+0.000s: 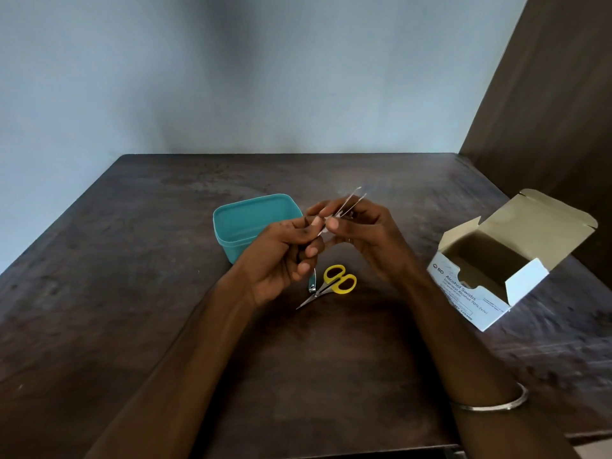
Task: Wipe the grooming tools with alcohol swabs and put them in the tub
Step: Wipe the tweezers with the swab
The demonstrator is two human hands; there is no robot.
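Observation:
Both hands meet above the table's middle. My right hand [361, 236] holds slim metal tweezers [353, 200], whose two prongs point up and away. My left hand [288, 256] pinches something small and white, probably an alcohol swab [323, 229], against the tweezers' lower end. The teal tub [238, 223] stands open just behind my left hand. On the table below the hands lie yellow-handled scissors [334, 281] and a metal nail clipper [312, 282], side by side and touching.
An open white box of alcohol swabs [490, 276] sits at the right with its flap up. The dark wooden table [132, 293] ends at a grey wall behind and a brown panel at the right.

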